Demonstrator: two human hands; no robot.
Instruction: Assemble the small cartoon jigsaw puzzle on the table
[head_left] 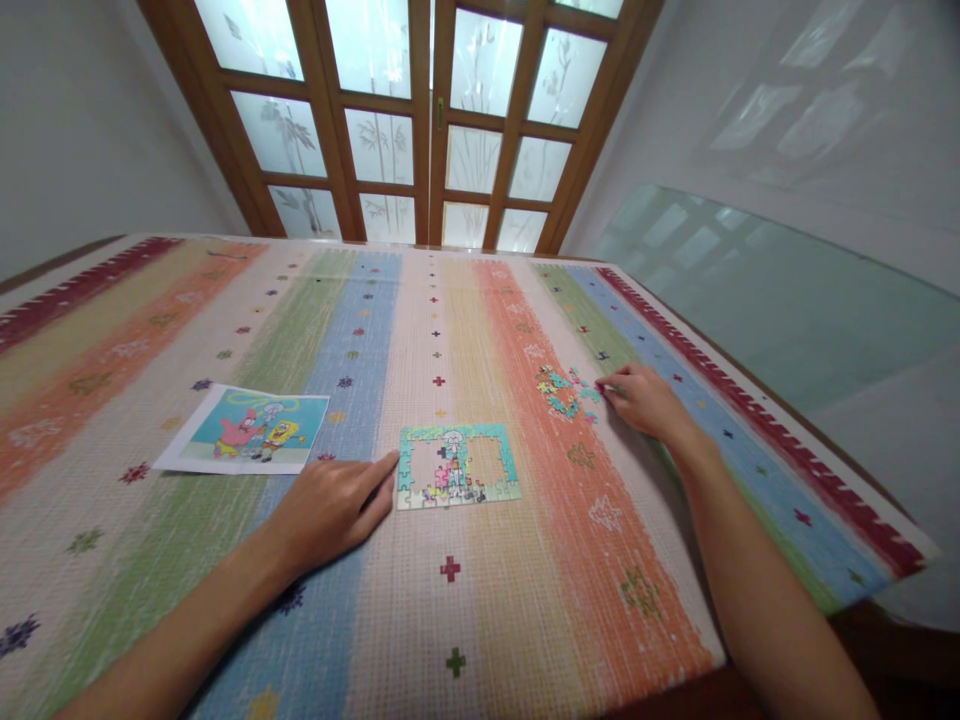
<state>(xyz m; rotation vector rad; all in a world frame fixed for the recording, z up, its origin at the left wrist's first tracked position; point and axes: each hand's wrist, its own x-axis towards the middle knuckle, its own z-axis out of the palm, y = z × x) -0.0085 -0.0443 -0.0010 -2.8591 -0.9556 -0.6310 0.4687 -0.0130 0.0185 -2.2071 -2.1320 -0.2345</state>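
Note:
A partly built jigsaw puzzle (457, 466) lies in the middle of the striped tablecloth; its border is joined and two gaps show inside. My left hand (334, 508) rests flat on the cloth, fingers stretched out, its fingertips touching the puzzle's left edge. A small heap of loose puzzle pieces (564, 391) lies to the right, farther back. My right hand (640, 397) sits at the right side of that heap with its fingers curled and pinched at a piece on the cloth.
A printed cartoon reference picture (246, 429) lies on the left of the table. The striped tablecloth (480, 620) covers the whole top; the right table edge (847, 500) runs close to a wall. Wooden glazed doors (420, 120) stand behind.

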